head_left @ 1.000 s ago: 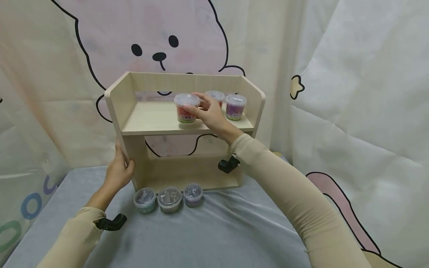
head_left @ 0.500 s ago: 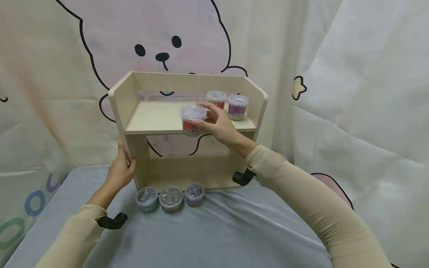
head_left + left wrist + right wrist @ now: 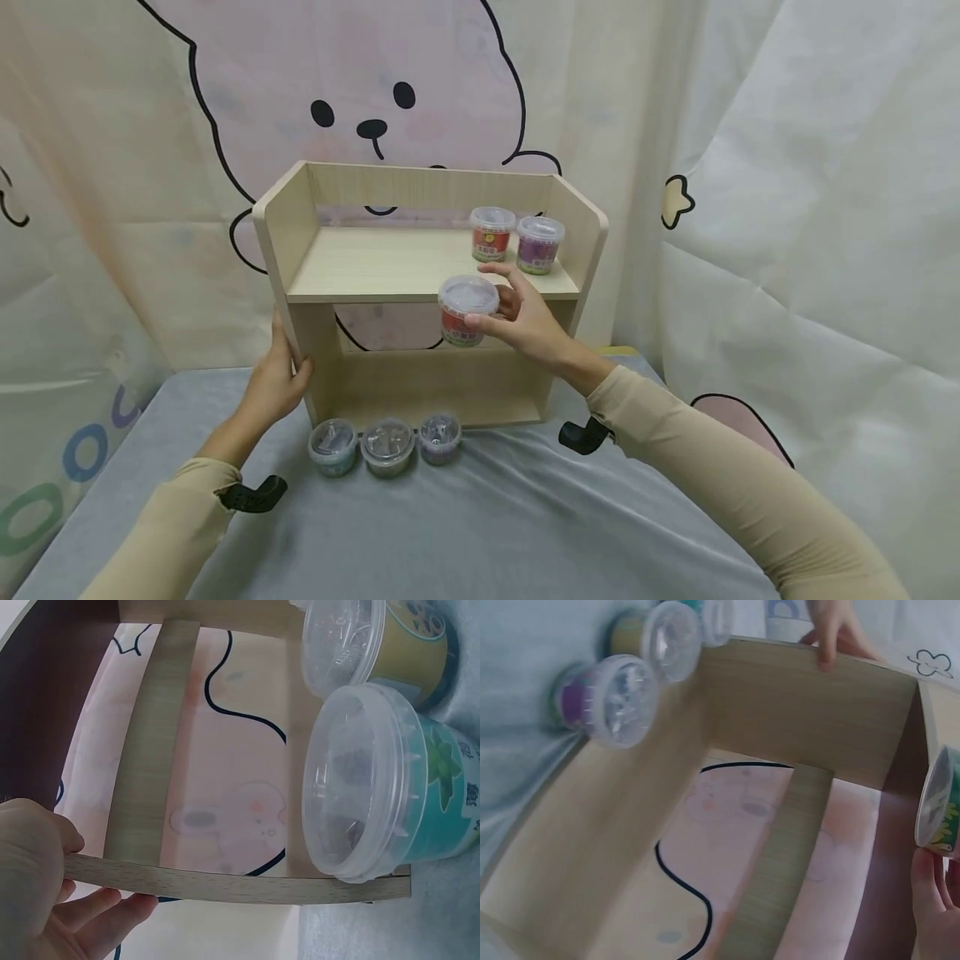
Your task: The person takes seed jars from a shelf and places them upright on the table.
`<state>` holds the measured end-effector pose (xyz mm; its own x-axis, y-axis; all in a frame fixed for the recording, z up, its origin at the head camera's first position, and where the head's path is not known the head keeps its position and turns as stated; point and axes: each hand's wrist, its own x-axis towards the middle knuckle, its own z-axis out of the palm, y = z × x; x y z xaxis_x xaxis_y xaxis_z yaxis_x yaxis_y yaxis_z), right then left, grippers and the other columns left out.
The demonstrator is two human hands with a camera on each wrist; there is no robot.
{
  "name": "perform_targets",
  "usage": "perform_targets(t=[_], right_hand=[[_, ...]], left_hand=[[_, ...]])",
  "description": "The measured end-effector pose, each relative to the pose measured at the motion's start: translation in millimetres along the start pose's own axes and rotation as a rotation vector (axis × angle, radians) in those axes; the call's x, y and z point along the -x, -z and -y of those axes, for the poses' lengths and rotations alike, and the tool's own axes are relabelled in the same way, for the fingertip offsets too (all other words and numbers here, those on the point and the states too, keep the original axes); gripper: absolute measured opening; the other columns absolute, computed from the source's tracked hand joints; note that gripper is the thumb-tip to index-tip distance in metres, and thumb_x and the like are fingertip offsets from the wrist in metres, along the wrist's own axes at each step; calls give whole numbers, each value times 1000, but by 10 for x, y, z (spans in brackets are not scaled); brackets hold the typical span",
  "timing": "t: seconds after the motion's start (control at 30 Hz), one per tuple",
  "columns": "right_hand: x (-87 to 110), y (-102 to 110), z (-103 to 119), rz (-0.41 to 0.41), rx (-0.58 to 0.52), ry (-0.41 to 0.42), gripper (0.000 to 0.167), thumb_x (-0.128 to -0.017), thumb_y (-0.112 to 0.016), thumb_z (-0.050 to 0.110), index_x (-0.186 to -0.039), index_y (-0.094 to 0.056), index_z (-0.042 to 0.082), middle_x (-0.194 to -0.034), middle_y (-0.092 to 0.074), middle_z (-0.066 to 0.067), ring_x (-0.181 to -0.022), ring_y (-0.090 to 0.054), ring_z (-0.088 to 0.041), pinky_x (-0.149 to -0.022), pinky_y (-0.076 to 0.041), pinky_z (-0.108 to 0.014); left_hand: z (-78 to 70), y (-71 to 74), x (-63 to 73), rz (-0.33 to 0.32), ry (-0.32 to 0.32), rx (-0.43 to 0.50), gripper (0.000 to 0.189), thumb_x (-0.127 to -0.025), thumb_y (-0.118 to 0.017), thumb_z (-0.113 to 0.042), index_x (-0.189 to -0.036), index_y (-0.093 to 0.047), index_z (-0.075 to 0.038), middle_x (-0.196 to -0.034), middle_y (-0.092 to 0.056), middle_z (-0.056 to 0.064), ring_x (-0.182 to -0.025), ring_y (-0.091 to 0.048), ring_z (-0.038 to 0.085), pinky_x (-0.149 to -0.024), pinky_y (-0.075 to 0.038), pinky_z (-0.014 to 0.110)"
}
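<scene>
A two-tier wooden shelf [image 3: 375, 265] stands on the table. My left hand [image 3: 272, 382] grips its left side panel; in the left wrist view the thumb and fingers lie on either side of the panel's edge [image 3: 202, 886]. My right hand [image 3: 534, 327] holds a small plastic tub [image 3: 457, 323] with a clear lid and a red label, upright in front of the shelf, lower than the upper board. On that board, towards the right, stand another red-labelled tub [image 3: 492, 237] and a purple one [image 3: 537, 248].
Three lidded tubs line the shelf's front foot: a teal one [image 3: 333, 450], a yellowish one [image 3: 409, 652] and a purple one [image 3: 577, 701]. A grey-blue cloth [image 3: 480, 525] covers the table. Behind hangs a curtain [image 3: 600, 100] printed with cartoon figures.
My right hand has carried the red-labelled tub off the upper board, forward and down in front of the shelf. My left hand keeps its grip on the side panel.
</scene>
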<state>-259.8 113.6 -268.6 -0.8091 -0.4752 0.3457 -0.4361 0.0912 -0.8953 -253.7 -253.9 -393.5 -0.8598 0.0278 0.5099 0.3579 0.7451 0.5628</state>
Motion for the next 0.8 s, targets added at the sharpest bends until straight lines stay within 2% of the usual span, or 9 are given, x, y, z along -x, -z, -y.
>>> perform_targets(t=[0.13,0.17,0.33,0.57,0.8], right_hand=[[67,2,-102,56,41,-2,73,-91,-71,4,-153,-33,2,-137,-58,-28,-116,-64,-22,-93,-55,-25],[86,4,-134,66,53,-5,73,-91,-71,4,-154,-34,2,-137,-57,-27,-116,-64,-22,-94,-55,-25],[176,48,-304,101,87,-18,73,-91,-72,6,-155,-36,4,-140,-55,-25,-120,-62,-24,-94,-55,-25],[278,114,-546,144,91,-4,77,-90,-77,20,-151,-38,-5,-134,-58,-27,-112,-65,-16,-90,-56,-22],[383,84,-774,208,49,-81,67,-90,-72,-1,-150,-40,-6,-135,-57,-31,-113,-64,-15,-92,-56,-24]], left_hand=[[5,15,4,6,26,-12,92,-96,-53,-3,-161,11,-15,-127,-53,47,-99,-62,61,-76,-49,69],[4,15,3,6,28,-16,91,-96,-53,-3,-161,11,-14,-123,-55,47,-97,-63,61,-76,-49,68],[1,-8,-47,7,13,-10,90,-97,-52,-4,-161,11,-13,-123,-56,48,-97,-63,61,-76,-49,68],[-19,-4,-91,6,24,3,91,-97,-52,-4,-161,12,-14,-124,-55,48,-103,-61,62,-81,-47,69],[1,-9,-41,4,24,-6,89,-98,-51,-3,-161,11,-12,-121,-56,49,-97,-63,61,-76,-49,68]])
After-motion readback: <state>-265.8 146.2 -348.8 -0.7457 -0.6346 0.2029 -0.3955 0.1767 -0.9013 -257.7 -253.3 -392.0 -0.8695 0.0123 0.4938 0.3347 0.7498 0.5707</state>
